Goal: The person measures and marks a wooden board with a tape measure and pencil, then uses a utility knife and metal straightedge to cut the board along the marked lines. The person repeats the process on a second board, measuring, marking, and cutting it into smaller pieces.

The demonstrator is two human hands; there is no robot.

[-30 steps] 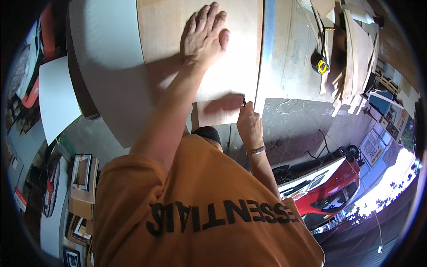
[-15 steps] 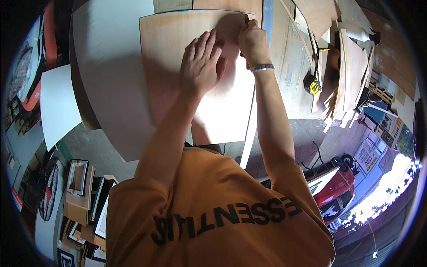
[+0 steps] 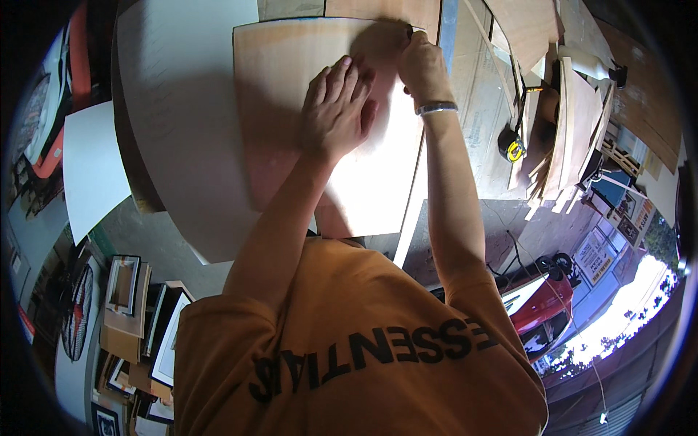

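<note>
A thin wooden panel (image 3: pixel 283 65) lies flat in front of me. My left hand (image 3: pixel 336 109) rests on the middle of it, palm down with the fingers stretched out. At the panel's far right corner my right hand (image 3: pixel 424 67) is closed around a small hand tool (image 3: pixel 409 31). Only the tool's dark tip shows past my fingers, so its exact kind is hidden. Beneath my right hand and forearm runs a long straight strip (image 3: pixel 448 33), along the panel's right edge; its pale near end shows by my body.
To the left lies a large white sheet (image 3: pixel 174 109). On the right are a yellow-and-black tape measure (image 3: pixel 513 150) and stacked wooden strips (image 3: pixel 563 138). Picture frames (image 3: pixel 125 285) stand at the lower left. A red vehicle (image 3: pixel 545 309) is at the lower right.
Both hands and the panel appear slightly further right in the picture, along with nearby things, as the view shifts. My left hand stays flat and my right keeps its grip.
</note>
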